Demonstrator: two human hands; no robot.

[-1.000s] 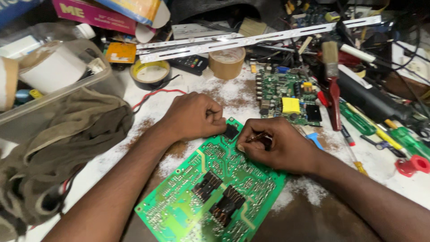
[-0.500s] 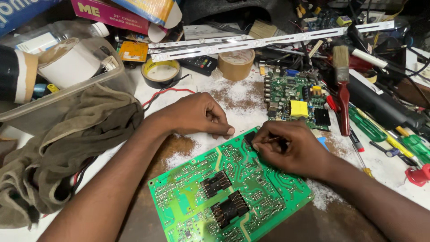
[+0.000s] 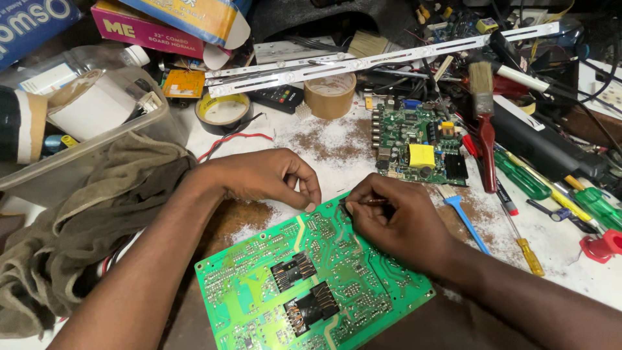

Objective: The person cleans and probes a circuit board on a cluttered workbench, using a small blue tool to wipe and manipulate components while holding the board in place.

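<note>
A large green circuit board [image 3: 311, 285] lies solder side up on the white table in front of me. My left hand [image 3: 269, 176] rests curled at the board's far edge, with thumb and fingertips pinched together and touching that edge. My right hand [image 3: 395, 220] is closed around a thin brown-handled tool [image 3: 369, 202], its tip pressed to the board's upper corner. What my left fingers pinch, if anything, is hidden.
A smaller green board [image 3: 418, 148] with a yellow part lies behind. Screwdrivers [image 3: 518, 174], a paintbrush [image 3: 483, 110] and a blue brush [image 3: 463, 214] crowd the right. Tape rolls [image 3: 330, 94], a long white strip [image 3: 382, 61], a grey cloth [image 3: 84, 220] and a plastic bin [image 3: 78, 123] are left and behind.
My left hand has slid off the board's top edge and now sits just beyond it. The view has shifted slightly. My right hand keeps the tool at the same corner.
</note>
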